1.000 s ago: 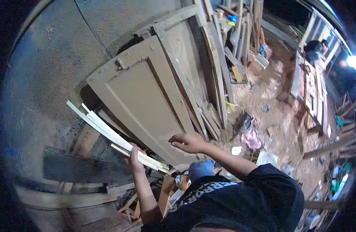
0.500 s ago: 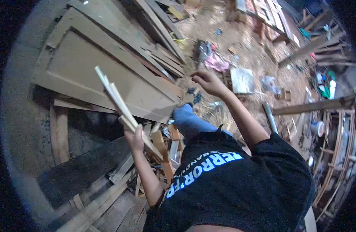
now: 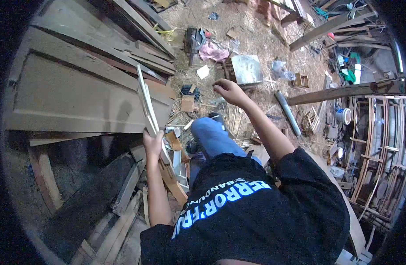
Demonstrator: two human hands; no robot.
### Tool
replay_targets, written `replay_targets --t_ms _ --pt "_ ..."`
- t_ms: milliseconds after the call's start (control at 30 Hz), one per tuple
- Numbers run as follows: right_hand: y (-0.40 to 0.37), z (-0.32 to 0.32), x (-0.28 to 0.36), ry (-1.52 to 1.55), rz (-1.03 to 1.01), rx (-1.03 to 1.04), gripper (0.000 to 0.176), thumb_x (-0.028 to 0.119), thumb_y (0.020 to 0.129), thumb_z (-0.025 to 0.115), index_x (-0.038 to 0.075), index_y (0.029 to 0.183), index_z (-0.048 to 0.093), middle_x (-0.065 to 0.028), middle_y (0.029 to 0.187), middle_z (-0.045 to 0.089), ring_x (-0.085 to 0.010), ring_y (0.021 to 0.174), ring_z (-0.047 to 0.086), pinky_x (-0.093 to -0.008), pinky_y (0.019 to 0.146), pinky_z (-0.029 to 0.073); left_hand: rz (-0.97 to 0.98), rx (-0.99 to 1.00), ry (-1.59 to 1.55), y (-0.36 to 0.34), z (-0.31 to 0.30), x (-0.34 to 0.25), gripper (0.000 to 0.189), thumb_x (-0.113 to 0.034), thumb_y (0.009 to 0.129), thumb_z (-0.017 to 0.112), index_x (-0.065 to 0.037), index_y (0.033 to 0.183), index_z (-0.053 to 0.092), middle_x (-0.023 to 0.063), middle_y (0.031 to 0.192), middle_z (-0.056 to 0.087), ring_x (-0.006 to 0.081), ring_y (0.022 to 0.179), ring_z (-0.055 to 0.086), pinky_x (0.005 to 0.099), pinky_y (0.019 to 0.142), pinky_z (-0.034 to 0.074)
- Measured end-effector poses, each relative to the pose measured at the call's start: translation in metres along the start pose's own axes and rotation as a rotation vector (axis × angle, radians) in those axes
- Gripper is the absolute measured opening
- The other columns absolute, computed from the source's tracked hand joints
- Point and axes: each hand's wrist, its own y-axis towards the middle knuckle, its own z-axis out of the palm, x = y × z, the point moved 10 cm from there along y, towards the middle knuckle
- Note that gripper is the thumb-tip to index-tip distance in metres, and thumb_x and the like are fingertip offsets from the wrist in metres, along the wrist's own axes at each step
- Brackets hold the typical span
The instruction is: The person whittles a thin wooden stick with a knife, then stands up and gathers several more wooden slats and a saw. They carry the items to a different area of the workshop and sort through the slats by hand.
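Note:
My left hand [image 3: 153,143] is closed around a small bundle of thin wooden strips [image 3: 147,104], which point up and away from me. Behind the strips leans a large brown door panel [image 3: 75,95]. My right hand [image 3: 231,92] hangs in the air over the littered floor with its fingers loosely bent, and nothing shows in it. Nearest to it is a square metal-topped object [image 3: 247,69]; a pink cloth [image 3: 213,52] lies a little farther off beside a dark power tool [image 3: 194,42].
Wood offcuts [image 3: 174,140] lie by my legs, and long boards [image 3: 119,236] rest at lower left. A grey pipe [image 3: 287,113] lies at right near a wooden beam [image 3: 344,92]. Wooden frames [image 3: 370,150] stack along the right. Shavings cover the floor.
My view has turned and moved forward, so the floor things and the door panel sit farther left. One leg has stepped. My left hand still grips the strips, now held more upright.

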Motion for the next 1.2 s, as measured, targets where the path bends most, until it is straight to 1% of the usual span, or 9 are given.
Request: replay_targets --t_ms 67,100,367,500,633,867,1000,1100,1200 --pt "0.015 0.000 -0.042 -0.008 -0.031 -0.007 0.029 0.021 0.099 0.060 -0.002 0.116 0.065 -0.0097 0.102 0.071 -0.0159 0.095 0.065 -0.0311 0.087 0.051 0.031 -0.017 0.061 -0.008 -0.001 0.003 0.042 -0.014 0.079 0.070 0.004 0.114 0.055 0.0116 0.093 0.066 0.0183 0.074 0.064 0.0335 0.065 0.053" --pt "0.022 0.001 -0.060 0.004 -0.011 0.000 0.029 0.021 0.099 0.060 -0.002 0.116 0.065 -0.0097 0.102 0.071 -0.0157 0.094 0.065 -0.0309 0.086 0.051 -0.134 0.034 0.122 -0.009 0.001 0.028 0.051 -0.010 0.080 0.069 0.002 0.126 0.051 0.0102 0.106 0.065 0.0177 0.092 0.062 0.0324 0.083 0.050" --pt "0.048 0.007 -0.248 0.172 0.458 0.016 0.034 0.030 0.093 0.062 -0.001 0.104 0.070 -0.0129 0.087 0.073 -0.0173 0.076 0.067 -0.0330 0.074 0.053 -0.255 0.005 0.070 -0.011 0.062 0.106 0.043 -0.014 0.080 0.071 0.002 0.117 0.056 0.0095 0.097 0.066 0.0172 0.079 0.064 0.0316 0.068 0.052" --pt "0.066 0.001 -0.309 -0.116 0.387 0.096 0.041 0.036 0.088 0.062 0.000 0.105 0.072 -0.0192 0.092 0.073 -0.0315 0.085 0.070 -0.0415 0.081 0.053 -0.399 -0.009 0.003 0.005 0.114 0.149 0.045 -0.011 0.080 0.071 0.000 0.120 0.054 0.0104 0.096 0.065 0.0170 0.075 0.064 0.0312 0.057 0.052" --pt "0.092 0.017 -0.377 -0.234 0.296 0.156 0.036 0.036 0.095 0.060 0.003 0.103 0.070 -0.0096 0.084 0.070 -0.0203 0.076 0.065 -0.0355 0.072 0.052 -0.498 -0.116 -0.110 0.023 0.176 0.143 0.046 -0.013 0.079 0.071 0.000 0.120 0.053 0.0077 0.090 0.061 0.0167 0.066 0.062 0.0313 0.053 0.051" --pt "0.089 0.102 -0.603 -0.466 0.383 0.423 0.037 0.035 0.093 0.057 0.003 0.107 0.068 -0.0249 0.099 0.070 -0.0439 0.096 0.066 -0.0510 0.086 0.053 -0.688 -0.461 -0.469 0.050 0.319 0.273 0.044 -0.023 0.079 0.074 -0.005 0.111 0.050 0.0065 0.089 0.053 0.0189 0.063 0.058 0.0330 0.055 0.052" --pt "0.103 0.137 -0.683 -0.630 0.403 0.572 0.031 0.028 0.092 0.059 0.010 0.117 0.064 -0.0198 0.106 0.068 -0.0390 0.100 0.065 -0.0492 0.087 0.052 -0.878 -0.554 -0.635 0.038 0.402 0.374 0.044 -0.024 0.076 0.075 -0.005 0.108 0.051 0.0058 0.087 0.053 0.0190 0.065 0.057 0.0335 0.057 0.051" --pt "0.151 0.153 -0.709 -0.637 0.123 0.327 0.033 0.027 0.093 0.060 0.011 0.122 0.061 -0.0182 0.119 0.063 -0.0365 0.108 0.062 -0.0478 0.092 0.050 -0.900 -0.567 -0.645 0.033 0.441 0.443 0.053 -0.023 0.076 0.074 -0.004 0.119 0.049 0.0069 0.095 0.053 0.0197 0.073 0.058 0.0343 0.059 0.053" --pt "0.203 0.173 -0.713 -0.663 -0.001 0.391 0.038 0.022 0.091 0.062 0.010 0.126 0.058 -0.0164 0.131 0.057 -0.0351 0.118 0.057 -0.0460 0.099 0.046 -0.886 -0.528 -0.591 0.042 0.471 0.463 0.059 -0.023 0.077 0.074 -0.004 0.126 0.047 0.0075 0.100 0.054 0.0193 0.081 0.059 0.0335 0.061 0.053"
